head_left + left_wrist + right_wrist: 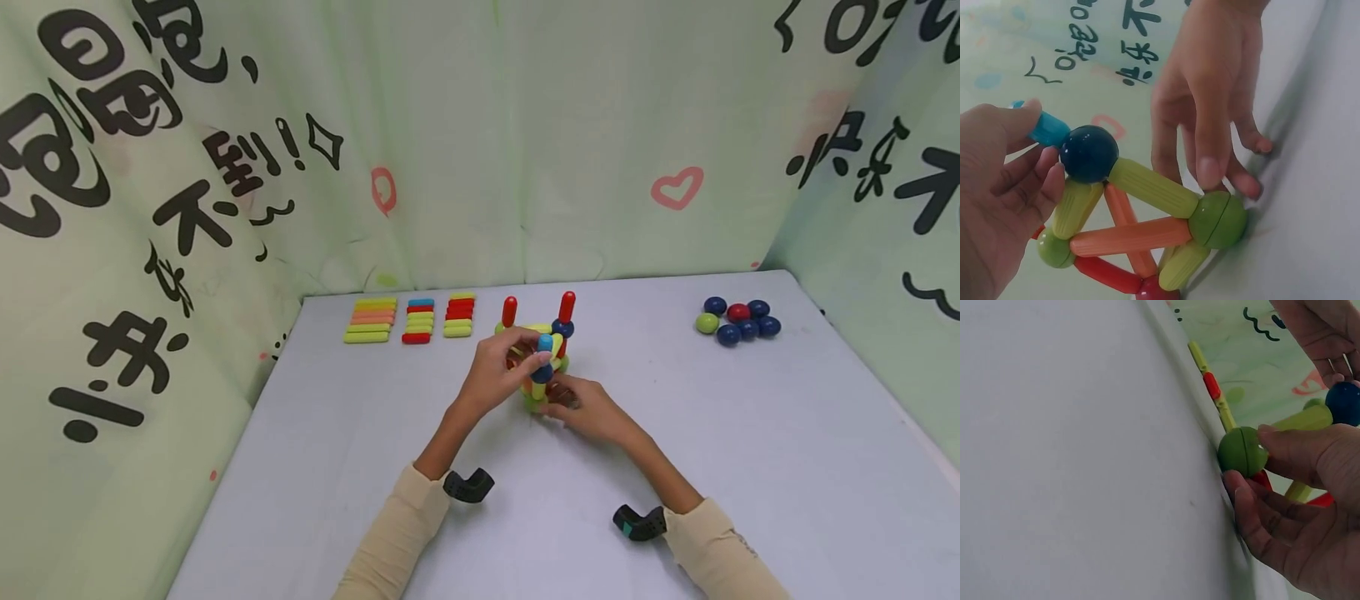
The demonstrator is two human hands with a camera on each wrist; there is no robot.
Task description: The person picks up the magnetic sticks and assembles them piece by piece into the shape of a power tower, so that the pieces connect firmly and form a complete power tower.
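Observation:
A frame of coloured magnetic sticks and balls (536, 329) stands on the table, with red sticks pointing up at its back. My left hand (497, 372) pinches a light blue stick (1050, 129) on top of a dark blue ball (1090, 154). Low on the near side, my right hand (592, 408) holds a green ball (1242, 452) between thumb and fingertips. A yellow-green stick (1154, 187) joins the two balls. Orange sticks (1132, 236) and a red ball (1157, 289) show lower in the left wrist view.
Yellow, orange, red and blue sticks lie in three groups, including an orange stick (372, 317) and a red stick (416, 338), at the back left. Several loose balls (738, 312) sit together at the back right. A printed curtain (570, 150) hangs behind the white table (315, 483).

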